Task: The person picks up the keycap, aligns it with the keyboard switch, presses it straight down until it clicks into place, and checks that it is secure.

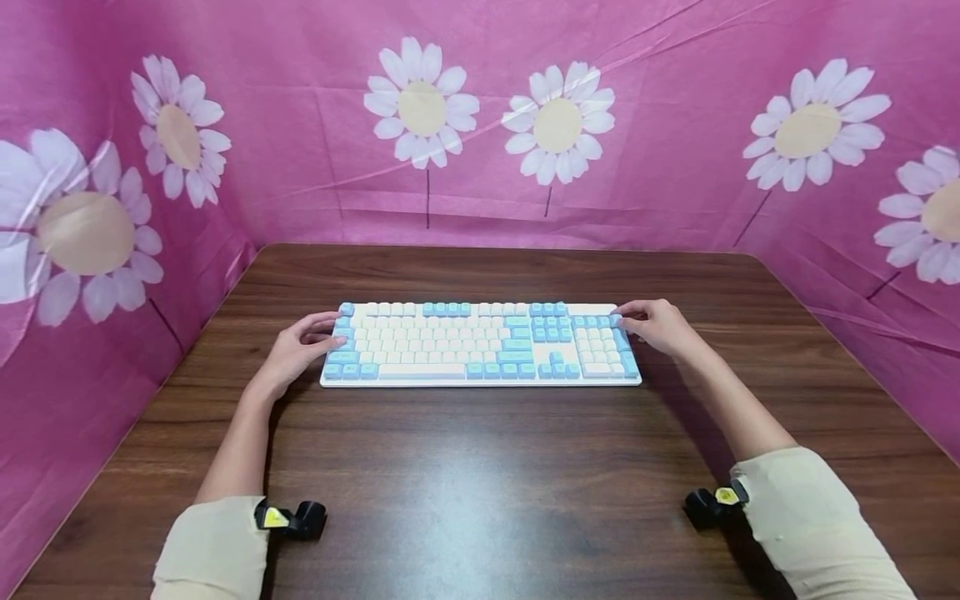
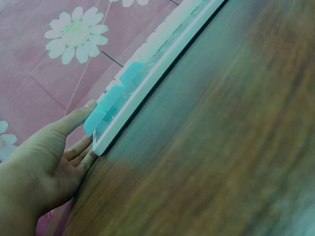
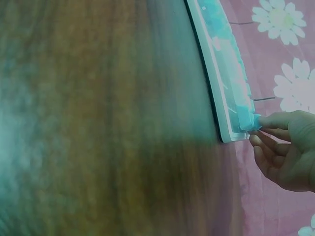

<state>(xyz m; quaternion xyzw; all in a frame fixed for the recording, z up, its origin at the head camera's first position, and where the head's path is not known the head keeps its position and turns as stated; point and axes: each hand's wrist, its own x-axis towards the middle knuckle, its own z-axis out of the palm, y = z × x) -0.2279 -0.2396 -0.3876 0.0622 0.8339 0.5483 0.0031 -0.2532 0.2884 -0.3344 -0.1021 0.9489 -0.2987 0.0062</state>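
Observation:
A full-size keyboard [image 1: 442, 344] with white and light-blue keys lies lengthwise across the wooden table. My left hand [image 1: 294, 354] grips its left end. In the left wrist view, the thumb [image 2: 78, 118] lies over the blue corner keys, while the other fingers reach round the side of the white case [image 2: 120, 123]. At the opposite end, my right hand [image 1: 660, 327] pinches the keyboard's right edge near the upper corner. The right wrist view has its thumb and index finger at a blue corner key [image 3: 248, 119], with the remaining fingers curled below.
The brown table [image 1: 465, 483] extends in front of and behind the keyboard. A pink cloth [image 1: 487, 200] printed with white daisies hangs round the back and both sides. Each sleeved forearm carries a small black wrist camera [image 1: 303, 521].

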